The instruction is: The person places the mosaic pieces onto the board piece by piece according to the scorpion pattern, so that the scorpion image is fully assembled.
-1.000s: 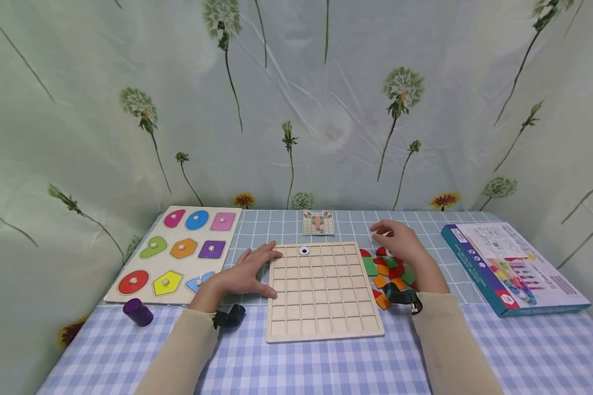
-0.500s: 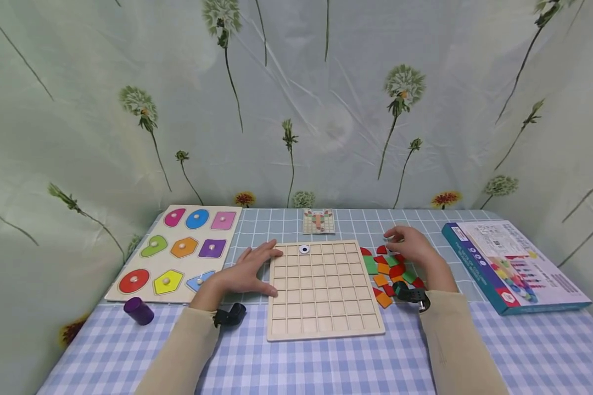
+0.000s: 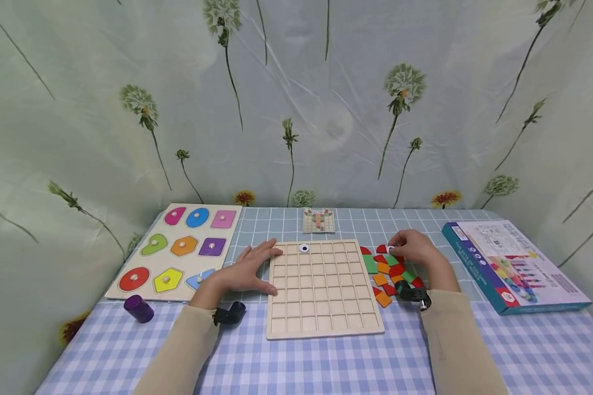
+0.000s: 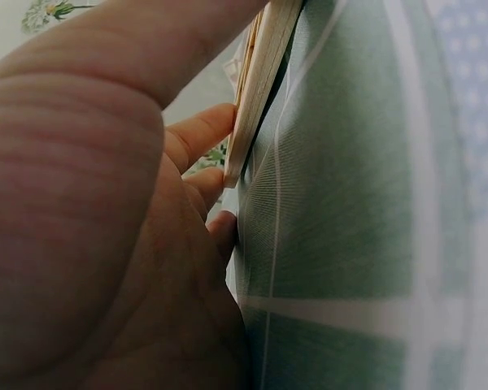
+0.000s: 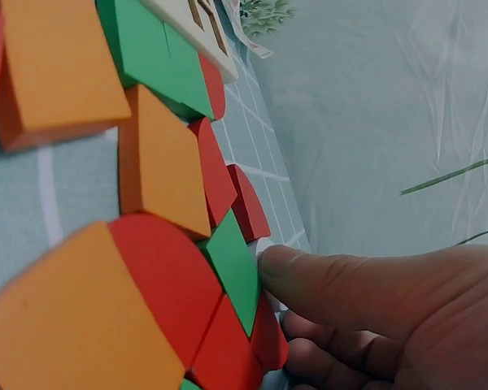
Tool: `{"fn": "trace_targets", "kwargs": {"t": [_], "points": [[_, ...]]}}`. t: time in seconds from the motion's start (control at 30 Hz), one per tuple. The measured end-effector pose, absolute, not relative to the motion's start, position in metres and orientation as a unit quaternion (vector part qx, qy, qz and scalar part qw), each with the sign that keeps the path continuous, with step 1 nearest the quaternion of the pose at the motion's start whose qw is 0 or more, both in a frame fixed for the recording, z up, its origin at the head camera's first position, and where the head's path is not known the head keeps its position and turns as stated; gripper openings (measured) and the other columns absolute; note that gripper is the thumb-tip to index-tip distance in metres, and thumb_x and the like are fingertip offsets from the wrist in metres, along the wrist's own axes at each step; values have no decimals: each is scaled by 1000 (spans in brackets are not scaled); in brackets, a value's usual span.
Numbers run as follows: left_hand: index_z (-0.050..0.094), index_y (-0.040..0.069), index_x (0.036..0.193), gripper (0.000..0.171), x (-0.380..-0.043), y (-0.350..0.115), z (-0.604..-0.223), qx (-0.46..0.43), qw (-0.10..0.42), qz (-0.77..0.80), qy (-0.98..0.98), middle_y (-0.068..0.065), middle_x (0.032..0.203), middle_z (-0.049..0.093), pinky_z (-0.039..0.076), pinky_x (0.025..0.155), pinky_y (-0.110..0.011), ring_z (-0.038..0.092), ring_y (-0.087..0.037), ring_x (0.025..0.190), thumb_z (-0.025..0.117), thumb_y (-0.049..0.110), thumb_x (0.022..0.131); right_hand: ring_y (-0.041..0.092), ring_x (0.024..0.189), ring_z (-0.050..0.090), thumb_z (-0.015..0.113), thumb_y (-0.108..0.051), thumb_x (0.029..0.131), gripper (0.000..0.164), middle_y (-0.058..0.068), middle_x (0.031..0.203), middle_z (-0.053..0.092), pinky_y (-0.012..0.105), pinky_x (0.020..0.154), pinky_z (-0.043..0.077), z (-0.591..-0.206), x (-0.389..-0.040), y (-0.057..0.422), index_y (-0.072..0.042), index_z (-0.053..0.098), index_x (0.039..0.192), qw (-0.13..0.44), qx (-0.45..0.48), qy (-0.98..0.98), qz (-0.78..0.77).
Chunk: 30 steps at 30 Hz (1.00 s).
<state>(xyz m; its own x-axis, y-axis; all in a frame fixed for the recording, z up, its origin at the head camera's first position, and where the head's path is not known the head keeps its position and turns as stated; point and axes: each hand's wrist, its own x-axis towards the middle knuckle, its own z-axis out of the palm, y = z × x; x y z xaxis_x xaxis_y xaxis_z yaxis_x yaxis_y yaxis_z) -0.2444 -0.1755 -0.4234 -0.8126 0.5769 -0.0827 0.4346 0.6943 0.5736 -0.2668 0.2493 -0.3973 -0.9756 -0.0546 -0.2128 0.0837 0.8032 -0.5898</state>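
Note:
My left hand [image 3: 244,273] lies with fingers spread along the left edge of a wooden grid board [image 3: 326,296]. Its thumb and fingertips touch the board's rim, and the left wrist view shows fingers against the wooden edge [image 4: 264,89]. One round white eye piece [image 3: 303,248] sits in the board's top row. To the board's right, my right hand [image 3: 417,249] pinches a small white piece [image 3: 391,249], mostly hidden by the thumb, at the far side of the loose pieces. Around it lie red, green and orange blocks, including a green diamond [image 5: 236,272] and an orange square [image 5: 159,162].
A pattern card [image 3: 318,220] lies behind the board. On the left are a knobbed shape puzzle [image 3: 178,263] and a purple cylinder [image 3: 139,309]. A flat printed box [image 3: 516,266] lies at the right. A flowered curtain [image 3: 326,109] stands behind the table.
My right hand has moved right and down onto the loose pieces, its fingers closing at the white piece. The left hand has stayed at the board's edge.

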Motion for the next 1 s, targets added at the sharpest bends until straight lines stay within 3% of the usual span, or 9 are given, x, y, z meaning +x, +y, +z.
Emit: {"fn": "trace_targets", "kwargs": {"t": [0.2, 0.63, 1.0], "points": [[40, 16, 149, 90, -244, -177, -424, 277, 131, 274, 912, -12, 169, 12, -1, 123, -65, 10, -36, 157, 84, 46, 77, 28, 91, 55, 67, -14, 93, 21, 18, 99, 61, 30, 77, 51, -396, -268, 247, -1, 61, 109, 106, 10, 943, -314], [40, 15, 149, 90, -245, -176, -423, 282, 127, 278, 910, -13, 169, 12, -1, 123, -66, 10, -36, 156, 84, 45, 77, 32, 100, 58, 53, -15, 102, 24, 22, 117, 62, 35, 84, 56, -393, -272, 239, -2, 63, 120, 48, 12, 941, -336], [41, 16, 150, 90, -244, -175, -421, 277, 133, 280, 909, -12, 169, 11, -2, 123, -64, 9, -35, 157, 84, 46, 77, 26, 81, 65, 53, -9, 99, 21, 19, 104, 61, 31, 72, 59, -394, -275, 215, -2, 61, 117, -7, -17, 925, -379]]}}
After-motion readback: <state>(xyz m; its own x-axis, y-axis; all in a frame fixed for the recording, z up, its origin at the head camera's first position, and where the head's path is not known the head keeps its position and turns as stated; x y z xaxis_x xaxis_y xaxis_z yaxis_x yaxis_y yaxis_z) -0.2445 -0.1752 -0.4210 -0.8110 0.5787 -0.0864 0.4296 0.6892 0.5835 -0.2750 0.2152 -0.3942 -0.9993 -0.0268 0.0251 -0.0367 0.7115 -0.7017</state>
